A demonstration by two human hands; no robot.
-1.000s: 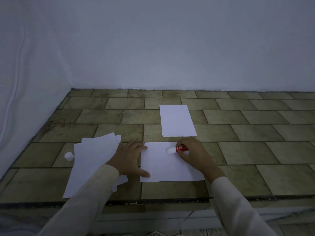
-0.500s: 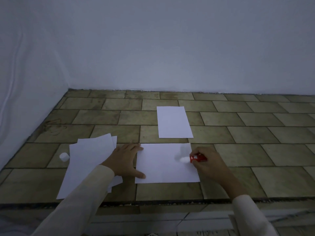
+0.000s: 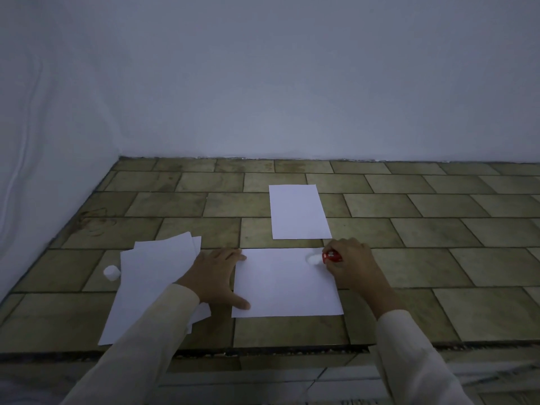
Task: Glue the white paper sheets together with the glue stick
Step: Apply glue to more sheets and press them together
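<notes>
The glue stick (image 3: 331, 256) is held in the closed grip of the right hand (image 3: 355, 266), its white tip laid on the near sheet (image 3: 280, 285) by the far right corner. The sheet's left edge is pressed down by the left hand (image 3: 214, 276), its fingers straight and its grip open. A stack (image 3: 152, 282) and a cap (image 3: 111, 272) are seen to the left, and a far sheet (image 3: 298, 211) beyond.

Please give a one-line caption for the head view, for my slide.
The left hand holds a white sheet flat on tiles while the right hand presses a red glue stick onto it.
</notes>
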